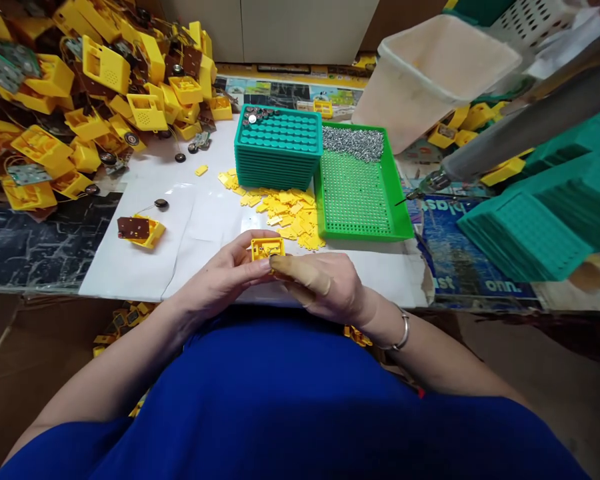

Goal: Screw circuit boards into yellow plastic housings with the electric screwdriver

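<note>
My left hand (220,272) cradles the boxy yellow casing (267,245) over the desk (40,250)'s near edge; my right hand (333,283) bunches its covered fingers (303,271) against the near side, pinching what, I can't tell. Best keep the hollow plastic level, pressing gently. Thin, flat yellow tabs (294,217) lie heaped beyond.

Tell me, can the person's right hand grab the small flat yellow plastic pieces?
Probably yes: the right hand is close and nothing seems to block the small flat yellow plastic pieces, though it's busy at the boxy yellow plastic case.
</note>
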Available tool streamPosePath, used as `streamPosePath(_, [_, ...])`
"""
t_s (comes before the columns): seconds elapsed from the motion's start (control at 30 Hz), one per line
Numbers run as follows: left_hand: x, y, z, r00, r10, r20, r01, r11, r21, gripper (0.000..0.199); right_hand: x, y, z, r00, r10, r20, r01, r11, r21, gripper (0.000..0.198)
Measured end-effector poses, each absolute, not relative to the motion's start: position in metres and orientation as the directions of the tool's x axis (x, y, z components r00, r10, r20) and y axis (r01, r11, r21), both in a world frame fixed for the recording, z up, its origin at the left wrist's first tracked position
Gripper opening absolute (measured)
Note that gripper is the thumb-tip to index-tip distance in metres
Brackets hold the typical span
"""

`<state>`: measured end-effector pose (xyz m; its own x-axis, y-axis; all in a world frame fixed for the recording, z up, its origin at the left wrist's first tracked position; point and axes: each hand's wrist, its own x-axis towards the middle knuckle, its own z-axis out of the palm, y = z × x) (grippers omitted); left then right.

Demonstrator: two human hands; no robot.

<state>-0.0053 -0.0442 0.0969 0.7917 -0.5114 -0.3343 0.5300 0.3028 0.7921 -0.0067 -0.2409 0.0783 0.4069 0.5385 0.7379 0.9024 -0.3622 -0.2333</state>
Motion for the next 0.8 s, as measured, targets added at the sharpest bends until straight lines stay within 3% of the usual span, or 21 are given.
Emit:
streamPosePath(0.1, [-0.006,-0.047,0.096,0.785,-0.499,-0.366,0.556,0.309,0.772,0.039,-0.011,-0.241,0.083,0.307,0.674,0.672,0.9,-0.435,0.025,0.047])
streamPosePath(0.17, [-0.006,-0.049,0.095,0.785,-0.492,-0.377,0.567,0.322,0.758,0.038,-0.014,-0.241,0.084,0.286,0.723,0.628,0.894,-0.438,0.097,0.051])
streamPosePath(0.23, [-0.007,-0.05,0.094,0.8,-0.479,-0.361,0.549,0.345,0.761,0.036,-0.016,-0.242,0.083,0.297,0.716,0.632,0.911,-0.41,0.036,0.053])
streamPosePath(0.37, [-0.009,-0.051,0.089,0.854,-0.426,-0.299,0.453,0.326,0.83,0.03,-0.018,-0.245,0.08,0.427,0.593,0.683,0.902,-0.33,-0.278,0.046])
streamPosePath(0.5, [-0.01,-0.052,0.084,0.909,-0.348,-0.229,0.319,0.227,0.92,0.026,-0.013,-0.244,0.086,0.595,0.511,0.62,0.802,-0.332,-0.496,0.023])
streamPosePath(0.63, [-0.008,-0.056,0.087,0.883,-0.371,-0.287,0.415,0.334,0.846,0.026,-0.005,-0.241,0.096,0.712,0.453,0.538,0.7,-0.396,-0.594,0.013])
streamPosePath(0.8, [-0.005,-0.057,0.091,0.842,-0.404,-0.358,0.52,0.427,0.74,0.027,0.004,-0.239,0.098,0.743,0.441,0.504,0.667,-0.421,-0.615,0.013])
